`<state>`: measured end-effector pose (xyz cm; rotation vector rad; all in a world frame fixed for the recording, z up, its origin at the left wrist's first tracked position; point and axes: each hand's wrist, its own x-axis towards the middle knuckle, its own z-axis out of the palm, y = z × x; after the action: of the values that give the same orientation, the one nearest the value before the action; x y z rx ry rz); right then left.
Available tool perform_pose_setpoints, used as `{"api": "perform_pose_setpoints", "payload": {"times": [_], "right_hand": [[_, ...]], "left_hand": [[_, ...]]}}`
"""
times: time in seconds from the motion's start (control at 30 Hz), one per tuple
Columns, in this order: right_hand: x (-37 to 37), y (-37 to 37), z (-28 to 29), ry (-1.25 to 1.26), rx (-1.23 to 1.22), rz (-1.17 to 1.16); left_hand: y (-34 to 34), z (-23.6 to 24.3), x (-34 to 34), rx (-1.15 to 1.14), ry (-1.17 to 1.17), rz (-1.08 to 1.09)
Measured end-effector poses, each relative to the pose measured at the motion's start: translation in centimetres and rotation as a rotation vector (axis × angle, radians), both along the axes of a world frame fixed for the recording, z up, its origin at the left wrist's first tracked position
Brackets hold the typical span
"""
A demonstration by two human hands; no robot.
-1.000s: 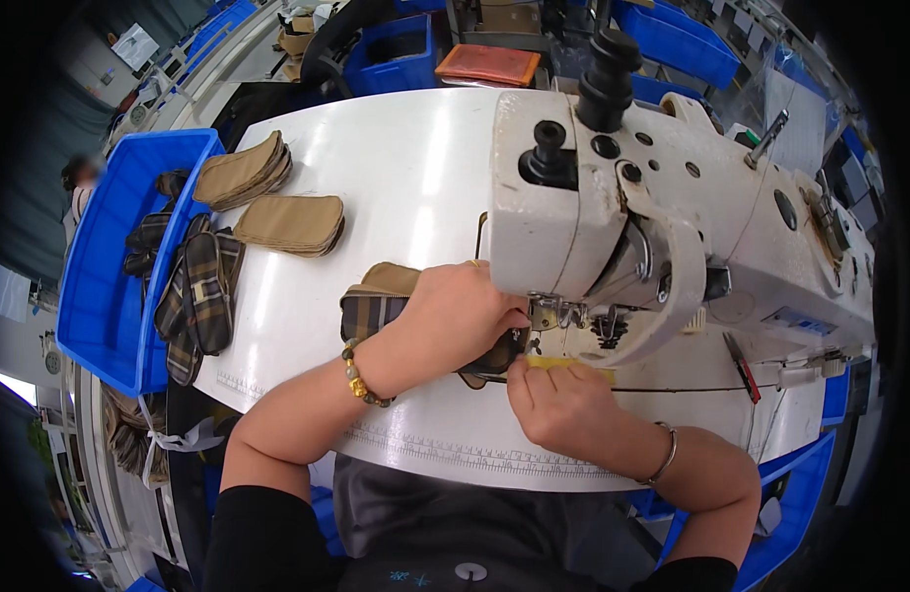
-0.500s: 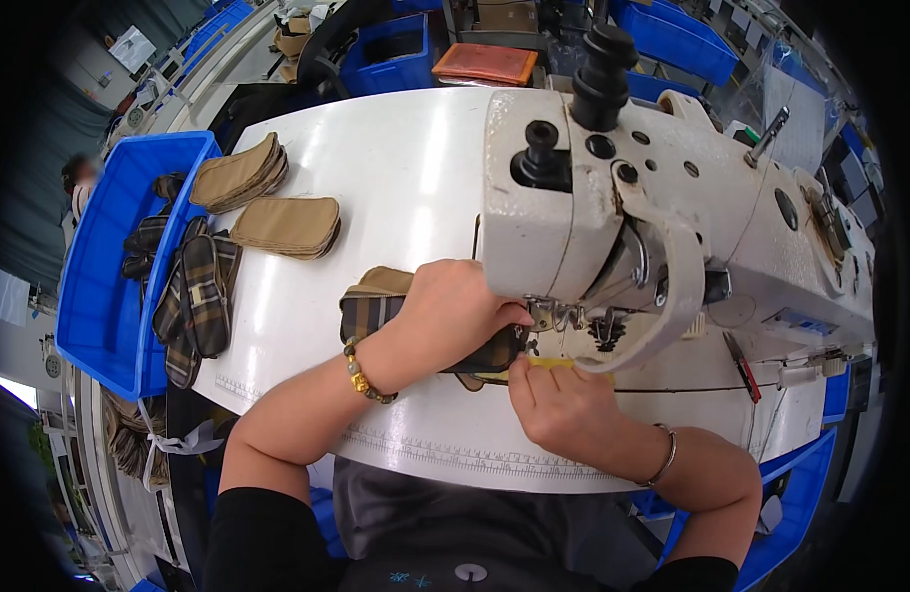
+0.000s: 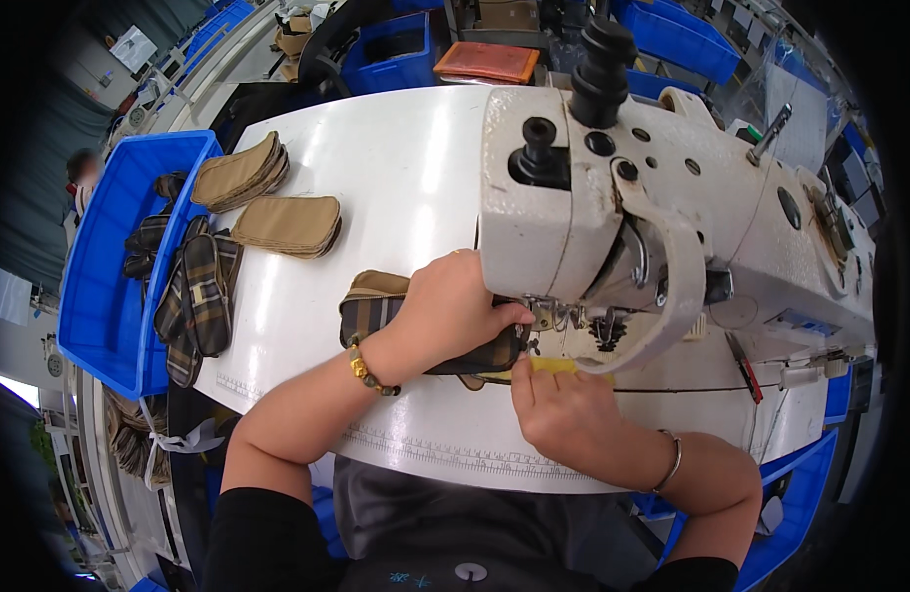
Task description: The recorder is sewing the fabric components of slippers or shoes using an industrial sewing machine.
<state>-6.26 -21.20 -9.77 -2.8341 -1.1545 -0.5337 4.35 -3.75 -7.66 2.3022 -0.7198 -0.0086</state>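
Observation:
A plaid fabric pouch with tan lining lies on the white sewing table, its right end beside the needle area of the white sewing machine. Across its top is my left hand, with thumb and fingers pinched on the pouch near the presser foot. My right hand is closed, its fingertips gripping the near right corner of the same pouch. A small dark metal piece, too small to name, shows by that corner. What lies under my left palm is hidden.
Two stacks of tan fabric pieces rest at the left. Plaid pouches hang over the edge of a blue bin. Red-handled tweezers or a similar slim tool lie at the right. A ruler strip runs along the table's front.
My left hand and wrist have shifted slightly, and the thumb lies straighter along the pouch. The pouch and right hand have barely moved.

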Motion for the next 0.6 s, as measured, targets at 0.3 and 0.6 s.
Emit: {"api": "perform_pose_setpoints", "payload": {"times": [0.3,0.6], "right_hand": [[1.3,-0.1,-0.3,-0.062,-0.028,-0.058],[2.2,-0.8,-0.8,-0.029,-0.048,-0.081]], "left_hand": [[0.2,-1.2,1.3,-0.009,-0.010,0.008],[-0.8,-2.2,3.8,0.148,-0.119,0.034]]}}
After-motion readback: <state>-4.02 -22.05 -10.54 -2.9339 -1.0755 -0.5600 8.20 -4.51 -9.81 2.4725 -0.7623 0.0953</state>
